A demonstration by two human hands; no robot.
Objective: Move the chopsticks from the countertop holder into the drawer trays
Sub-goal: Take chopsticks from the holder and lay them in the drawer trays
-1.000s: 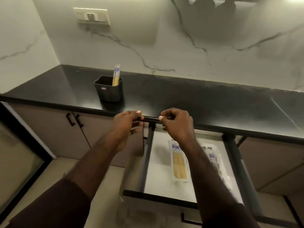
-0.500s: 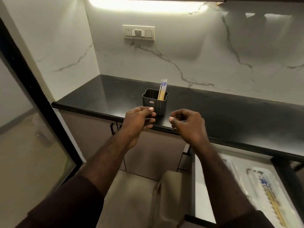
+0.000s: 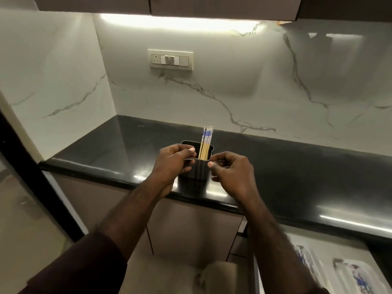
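Chopsticks (image 3: 205,143) are standing in the dark holder (image 3: 196,166) near the tabletop's (image 3: 297,166) front edge. The left hand (image 3: 172,164) and right hand (image 3: 230,174) are curling beside its rim, seemingly gripping nothing. A clumsy grab risks tipping the holder off.

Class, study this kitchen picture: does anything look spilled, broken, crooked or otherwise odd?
Nothing stands out. The chopsticks stand together in the black holder on the countertop, leaning slightly. Left hand and right hand are at the holder's rim. No spill or damage shows.
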